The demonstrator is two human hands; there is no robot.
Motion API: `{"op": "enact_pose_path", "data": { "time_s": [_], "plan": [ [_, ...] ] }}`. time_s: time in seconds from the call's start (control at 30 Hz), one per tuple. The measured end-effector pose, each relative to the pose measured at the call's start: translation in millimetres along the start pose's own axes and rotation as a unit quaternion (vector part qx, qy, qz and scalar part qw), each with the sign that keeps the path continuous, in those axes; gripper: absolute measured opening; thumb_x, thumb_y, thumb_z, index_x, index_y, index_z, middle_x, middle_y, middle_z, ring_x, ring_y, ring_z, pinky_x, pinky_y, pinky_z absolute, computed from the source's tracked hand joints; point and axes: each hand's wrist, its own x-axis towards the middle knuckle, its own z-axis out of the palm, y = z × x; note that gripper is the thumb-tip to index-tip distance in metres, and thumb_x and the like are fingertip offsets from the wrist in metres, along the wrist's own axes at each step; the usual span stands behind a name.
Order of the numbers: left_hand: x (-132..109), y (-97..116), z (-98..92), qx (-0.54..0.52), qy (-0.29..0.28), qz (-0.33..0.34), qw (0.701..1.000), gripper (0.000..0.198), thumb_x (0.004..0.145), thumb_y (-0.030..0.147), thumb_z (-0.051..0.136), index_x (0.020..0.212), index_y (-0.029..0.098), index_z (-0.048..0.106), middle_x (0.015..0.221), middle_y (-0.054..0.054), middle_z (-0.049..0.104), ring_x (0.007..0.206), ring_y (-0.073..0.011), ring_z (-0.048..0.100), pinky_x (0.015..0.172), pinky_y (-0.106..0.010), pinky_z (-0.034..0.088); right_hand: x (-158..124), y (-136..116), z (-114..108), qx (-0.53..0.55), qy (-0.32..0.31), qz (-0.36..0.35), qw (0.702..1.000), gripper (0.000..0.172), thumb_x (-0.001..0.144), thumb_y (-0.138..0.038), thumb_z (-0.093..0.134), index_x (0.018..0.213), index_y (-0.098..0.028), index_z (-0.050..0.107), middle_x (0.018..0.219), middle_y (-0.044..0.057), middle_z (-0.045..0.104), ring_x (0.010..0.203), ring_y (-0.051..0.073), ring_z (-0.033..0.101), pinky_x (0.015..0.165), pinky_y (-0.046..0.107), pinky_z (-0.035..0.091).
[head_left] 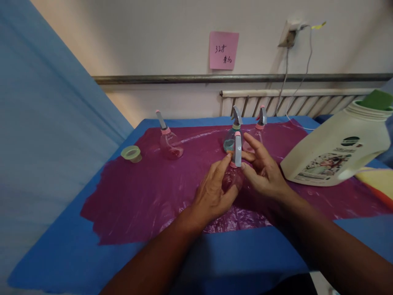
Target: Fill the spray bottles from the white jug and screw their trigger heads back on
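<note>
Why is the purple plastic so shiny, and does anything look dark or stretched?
Head view: light glints off wrinkles in the purple plastic; same view, a dark shadow lies below the right hand; same view, the jug leans outward, perhaps from picture stretching.

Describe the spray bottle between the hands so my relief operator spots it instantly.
On the blue-covered table, find the magenta plastic sheet. Around its middle, the left hand and right hand bracket a clear spray bottle with a grey spray head. Unlike the teal-filled bottle behind it, its collar is pink, not green; of all four spray bottles, it stands nearest the camera.
</note>
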Motion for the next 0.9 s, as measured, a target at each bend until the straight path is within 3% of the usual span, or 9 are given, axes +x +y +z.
{"op": "enact_pose_path", "data": {
  "time_s": [0.23, 0.47, 0.53, 0.73, 0.9],
  "plan": [
    [-1, 1, 1.3, 0.007, 0.004, 0.008, 1.000, 0.097, 0.110, 0.028, 0.077, 0.189, 0.043, 0.023, 0.178, -0.013, 0.057, 0.159, -0.0373, 0.065, 0.131, -0.064, 0.058, 7, -2, -4, -0.033, 0.017, -0.014, 0.999, 0.082, 0.104, -0.039, 0.086, 0.178, -0.038, 0.050, 0.132, 0.009, 0.083, 0.131, 0.033, 0.079, 0.126, 0.063, 0.060],
    [0, 6, -1.2, -0.002, 0.010, 0.006, 1.000, 0.089, 0.112, 0.029, 0.075, 0.188, 0.041, 0.029, 0.174, -0.013, 0.061, 0.156, -0.0349, 0.067, 0.129, -0.059, 0.058, 13, 7, 1, -0.051, 0.042, -0.037, 0.997, 0.094, 0.096, -0.037, 0.094, 0.178, -0.040, 0.049, 0.111, 0.002, 0.078, 0.110, 0.028, 0.078, 0.119, 0.061, 0.062],
    [1, 7, -2.3, -0.002, 0.006, -0.007, 1.000, 0.089, 0.111, 0.029, 0.075, 0.187, 0.040, 0.031, 0.174, -0.014, 0.062, 0.154, -0.0354, 0.068, 0.128, -0.059, 0.059, 11, 6, 1, -0.046, 0.035, -0.044, 0.997, 0.096, 0.095, -0.037, 0.094, 0.179, -0.040, 0.047, 0.113, 0.003, 0.079, 0.113, 0.029, 0.078, 0.120, 0.061, 0.062],
    [1, 4, -2.4, 0.004, -0.001, -0.009, 1.000, 0.094, 0.108, 0.028, 0.077, 0.188, 0.041, 0.030, 0.179, -0.013, 0.058, 0.160, -0.0373, 0.064, 0.133, -0.061, 0.056, 1, -1, 0, -0.039, 0.001, -0.040, 0.998, 0.086, 0.112, -0.037, 0.073, 0.188, -0.041, 0.032, 0.149, 0.010, 0.080, 0.142, 0.032, 0.076, 0.134, 0.063, 0.054],
    [-1, 2, -0.5, 0.015, 0.001, -0.005, 1.000, 0.097, 0.108, 0.027, 0.077, 0.189, 0.042, 0.026, 0.179, -0.013, 0.057, 0.159, -0.0373, 0.064, 0.132, -0.062, 0.057, 2, -1, 1, -0.027, 0.007, -0.019, 0.999, 0.090, 0.109, -0.038, 0.077, 0.188, -0.039, 0.033, 0.145, 0.010, 0.082, 0.139, 0.032, 0.078, 0.130, 0.061, 0.059]
  ]
}}
